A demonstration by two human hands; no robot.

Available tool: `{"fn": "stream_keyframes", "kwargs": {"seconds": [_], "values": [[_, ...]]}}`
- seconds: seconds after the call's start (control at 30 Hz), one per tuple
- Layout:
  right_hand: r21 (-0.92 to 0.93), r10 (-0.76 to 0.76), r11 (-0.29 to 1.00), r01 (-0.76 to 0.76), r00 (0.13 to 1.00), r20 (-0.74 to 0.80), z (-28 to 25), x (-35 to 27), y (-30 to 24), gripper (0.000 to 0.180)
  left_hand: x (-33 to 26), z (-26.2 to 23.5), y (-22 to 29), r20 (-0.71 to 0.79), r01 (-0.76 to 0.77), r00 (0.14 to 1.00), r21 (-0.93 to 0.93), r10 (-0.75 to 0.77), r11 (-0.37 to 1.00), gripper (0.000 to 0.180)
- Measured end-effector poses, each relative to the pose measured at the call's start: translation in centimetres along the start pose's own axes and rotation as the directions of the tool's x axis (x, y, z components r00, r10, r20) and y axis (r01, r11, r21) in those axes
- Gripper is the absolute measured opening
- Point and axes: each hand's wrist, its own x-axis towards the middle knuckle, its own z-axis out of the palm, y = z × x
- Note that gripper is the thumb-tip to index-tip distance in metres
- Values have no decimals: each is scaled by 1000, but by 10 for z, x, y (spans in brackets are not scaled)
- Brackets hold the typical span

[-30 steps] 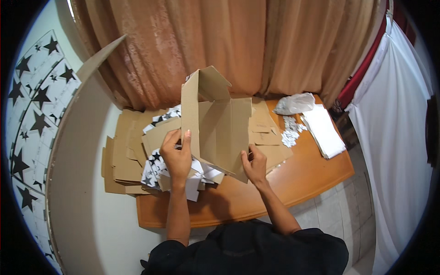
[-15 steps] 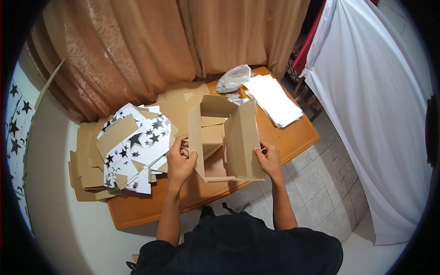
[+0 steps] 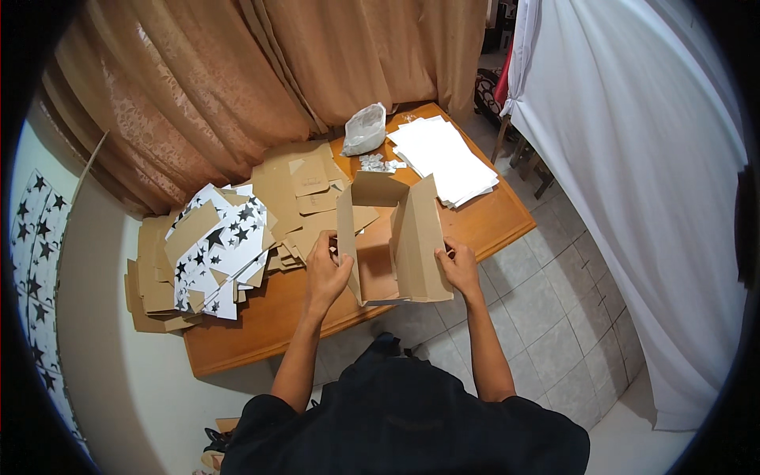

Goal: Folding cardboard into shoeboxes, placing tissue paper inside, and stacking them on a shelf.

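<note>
A brown cardboard box (image 3: 428,237) is held between my two hands above the front part of the wooden table. Through its open top and open bottom, the orange-brown tabletop shows inside. My left hand (image 3: 327,273) grips the left wall, thumb on the near side and fingers curled around it. On the opposite wall, my right hand (image 3: 459,269) pinches the edge in the same way. Flat brown cardboard pieces (image 3: 297,186) lie just beyond the box to the left. A stack of white sheets (image 3: 447,162) lies beyond it to the right.
White star-printed sheets (image 3: 245,214) and cardboard scraps pile up on the table's left. A clear plastic bag (image 3: 366,131) and small silvery pieces (image 3: 378,164) sit at the back. Brown curtains (image 3: 198,95) hang behind the table (image 3: 229,348); a white cloth (image 3: 625,198) hangs at right.
The view has shifted, so the table's things appear farther left and up. Held in both hands, the box has moved right relative to the table, uncovering more of the flat cardboard.
</note>
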Motion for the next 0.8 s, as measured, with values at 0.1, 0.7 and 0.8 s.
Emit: {"fn": "stream_keyframes", "kwargs": {"seconds": [0.1,0.7,0.8], "values": [[-17,-2,1000,2,1000,0,-11,25,14,22,14,21,0,-13,27,1000,-29,-27,999,32],[-271,-27,962,40,998,53,76,195,51,32,168,131,-97,4,27,1000,57,-28,998,36],[-279,-56,958,68,997,49,89,221,61,33,189,146,-99,-15,3,1000,100,-2,995,35]]}}
